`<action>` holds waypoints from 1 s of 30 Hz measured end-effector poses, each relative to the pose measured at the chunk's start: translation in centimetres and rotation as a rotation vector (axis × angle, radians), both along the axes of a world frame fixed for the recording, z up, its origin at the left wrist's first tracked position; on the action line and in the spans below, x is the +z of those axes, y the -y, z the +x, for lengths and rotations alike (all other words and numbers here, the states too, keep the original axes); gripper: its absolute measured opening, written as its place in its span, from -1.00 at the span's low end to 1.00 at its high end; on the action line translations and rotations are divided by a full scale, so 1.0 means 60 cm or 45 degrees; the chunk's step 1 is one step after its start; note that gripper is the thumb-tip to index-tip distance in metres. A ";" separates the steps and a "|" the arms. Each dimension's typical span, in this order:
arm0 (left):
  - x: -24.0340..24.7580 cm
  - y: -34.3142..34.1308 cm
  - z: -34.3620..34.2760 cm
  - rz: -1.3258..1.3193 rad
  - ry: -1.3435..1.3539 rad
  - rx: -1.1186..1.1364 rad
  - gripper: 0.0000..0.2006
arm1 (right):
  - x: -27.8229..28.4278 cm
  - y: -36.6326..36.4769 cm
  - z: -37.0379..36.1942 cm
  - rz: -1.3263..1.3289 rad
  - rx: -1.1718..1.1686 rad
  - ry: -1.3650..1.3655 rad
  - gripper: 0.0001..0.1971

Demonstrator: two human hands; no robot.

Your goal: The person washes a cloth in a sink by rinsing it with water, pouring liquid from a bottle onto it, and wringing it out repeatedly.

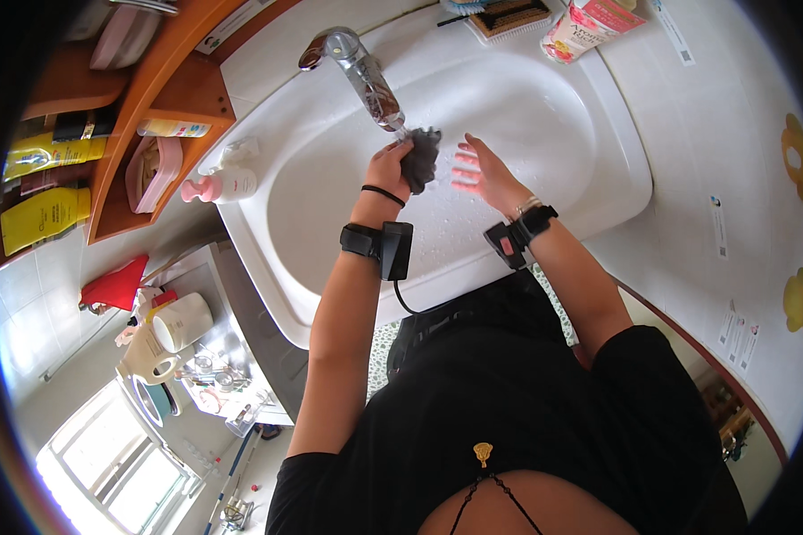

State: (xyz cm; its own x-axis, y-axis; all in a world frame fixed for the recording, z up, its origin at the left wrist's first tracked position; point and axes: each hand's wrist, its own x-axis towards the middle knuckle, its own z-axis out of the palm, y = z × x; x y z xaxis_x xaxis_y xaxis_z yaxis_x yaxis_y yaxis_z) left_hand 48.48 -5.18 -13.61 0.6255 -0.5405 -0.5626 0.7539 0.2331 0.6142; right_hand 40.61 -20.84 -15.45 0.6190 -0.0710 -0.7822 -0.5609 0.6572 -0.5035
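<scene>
My left hand (389, 171) is closed on a dark grey, crumpled piece of cloth (421, 160), holding it right below the spout of a chrome faucet (366, 85). Water runs from the spout onto the cloth. To the right of the cloth and apart from it, my right hand (490, 176) has its fingers spread, with nothing in them. Both hands are over the basin of a white sink (285, 192). Water drops speckle the basin. The cloth's exact kind is hard to make out.
A white bottle with a pink pump (232, 185) stands at the sink's left rim. Behind the sink lie a brush (513, 18) and a pink-and-white pouch (584, 31). Orange shelves (165, 89) with yellow tubes (46, 218) rise at the left. A white jug (183, 323) stands farther left.
</scene>
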 end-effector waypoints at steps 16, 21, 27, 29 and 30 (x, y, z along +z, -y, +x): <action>-0.032 0.047 -0.021 1.144 0.924 0.340 -0.74 | -0.006 -0.037 0.019 0.800 -0.331 0.044 -0.65; -0.016 0.076 -0.073 0.963 1.131 0.120 -0.74 | -0.052 -0.045 0.008 0.139 0.310 0.826 -0.62; 0.030 0.070 -0.087 1.014 1.526 -0.180 -0.78 | -0.049 -0.066 0.011 0.818 -0.065 0.561 -0.67; -0.031 0.045 -0.063 1.237 1.959 -0.161 -0.77 | -0.051 -0.083 0.008 0.726 -0.115 0.511 -0.61; -0.036 0.047 -0.055 1.415 2.067 -0.099 -0.68 | -0.030 -0.090 0.021 0.747 -0.321 0.250 -0.73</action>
